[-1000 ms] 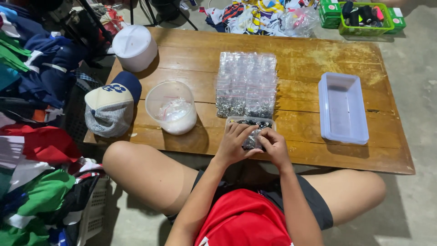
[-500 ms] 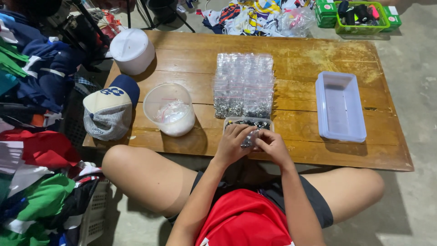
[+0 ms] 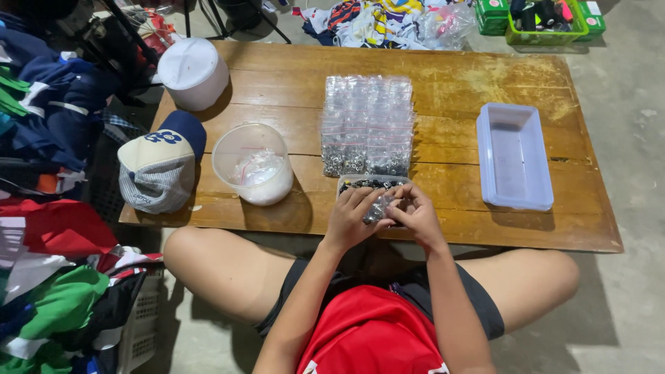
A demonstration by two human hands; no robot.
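Note:
My left hand [image 3: 350, 217] and my right hand [image 3: 414, 215] meet at the near edge of a low wooden table [image 3: 443, 90], both pinching a small clear plastic bag [image 3: 378, 208] holding small dark metal pieces. Just beyond my fingers sits a small clear tray [image 3: 372, 184] of the same dark pieces. Behind it lie rows of filled clear zip bags [image 3: 368, 125], laid flat side by side on the tabletop.
A clear round tub [image 3: 253, 164] with empty bags stands left of my hands, a cap [image 3: 161, 163] beside it, a white lidded bucket [image 3: 192, 72] behind. An empty pale blue rectangular tray [image 3: 514, 154] lies right. Clothes pile at left; a green basket [image 3: 547, 21] sits far back.
My hands stay at the same spot on the small bag, fingers shifting slightly. The view has drifted a little; nothing else on the table moved.

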